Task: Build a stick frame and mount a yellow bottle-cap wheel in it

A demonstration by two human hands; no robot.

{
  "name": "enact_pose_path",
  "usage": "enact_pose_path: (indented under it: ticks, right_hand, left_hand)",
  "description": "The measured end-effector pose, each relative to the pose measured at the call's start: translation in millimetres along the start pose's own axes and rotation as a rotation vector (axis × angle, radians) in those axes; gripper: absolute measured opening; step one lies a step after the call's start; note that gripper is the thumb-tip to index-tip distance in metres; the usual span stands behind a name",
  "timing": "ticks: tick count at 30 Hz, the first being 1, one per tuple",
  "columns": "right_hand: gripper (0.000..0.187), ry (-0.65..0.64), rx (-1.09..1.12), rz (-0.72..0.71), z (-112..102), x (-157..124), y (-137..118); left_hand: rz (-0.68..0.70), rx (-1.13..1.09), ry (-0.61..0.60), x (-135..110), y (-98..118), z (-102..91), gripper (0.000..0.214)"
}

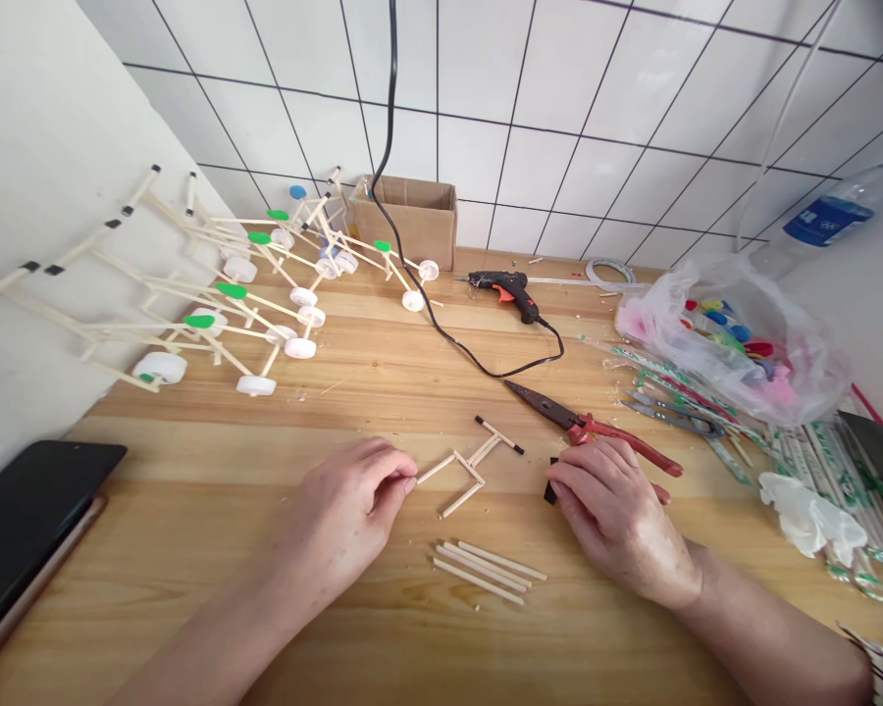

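My left hand (pixel 349 510) pinches one end of a small frame of glued wooden sticks (pixel 471 466) that lies on the wooden table (pixel 383 392); the frame's far stick has black tips. My right hand (pixel 610 515) rests on the table to the right of the frame, fingers curled around a small black piece (pixel 551 490). Several loose short sticks (pixel 486 569) lie between my two wrists. Red-handled pliers (pixel 596 427) lie just beyond my right hand.
Several stick carts with white wheels and green caps (pixel 250 294) lean at the back left. A cardboard box (pixel 408 221), a black glue gun (pixel 511 289) with cord, a plastic bag of coloured caps (pixel 736 338), wrapped chopsticks (pixel 816 451) and a black tablet (pixel 29 520) surround the work area.
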State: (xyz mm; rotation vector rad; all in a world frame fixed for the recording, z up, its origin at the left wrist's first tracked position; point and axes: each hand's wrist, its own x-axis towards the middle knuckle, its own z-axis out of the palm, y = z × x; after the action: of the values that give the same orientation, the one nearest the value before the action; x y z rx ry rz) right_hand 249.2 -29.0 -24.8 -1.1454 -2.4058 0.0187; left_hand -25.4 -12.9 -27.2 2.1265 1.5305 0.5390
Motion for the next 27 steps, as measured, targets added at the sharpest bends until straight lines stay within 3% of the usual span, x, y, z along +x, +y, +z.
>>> enact_pose_path:
  ticks: [27]
  right_hand:
    - [0.017,0.002,0.005,-0.007,1.8,0.2,0.5]
  left_hand:
    - [0.027,-0.016,0.015,0.6,-1.6,1.7,0.016]
